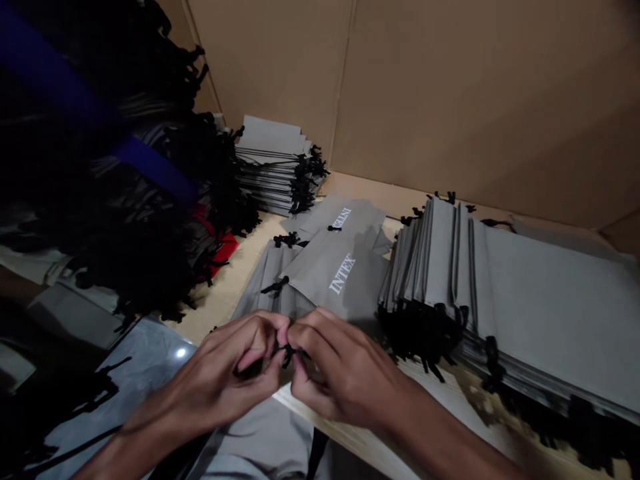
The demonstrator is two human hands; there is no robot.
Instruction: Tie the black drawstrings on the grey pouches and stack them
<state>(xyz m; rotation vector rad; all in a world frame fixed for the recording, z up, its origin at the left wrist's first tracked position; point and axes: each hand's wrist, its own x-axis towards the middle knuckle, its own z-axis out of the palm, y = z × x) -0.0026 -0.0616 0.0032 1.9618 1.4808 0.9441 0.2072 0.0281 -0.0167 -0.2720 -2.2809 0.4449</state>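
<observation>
My left hand (240, 367) and my right hand (340, 367) meet at the near edge of the table, fingertips pinched around a black drawstring cord (287, 355). Most of the cord is hidden by my fingers, so whether it is knotted I cannot tell. Just beyond lies a grey drawstring bag (320, 280) printed INTEX, a black cord end poking out at its left corner. Behind it rests another grey INTEX bag (350, 217), its lettering turned the other way.
Stacked grey bags (550, 293) with black cord ends fill the right side. A smaller stack (273, 167) stands at the back. Dark bundles with a blue strap (150, 167) rise on the left, a red piece (225, 253) beside them. A cardboard wall (450, 100) closes the back.
</observation>
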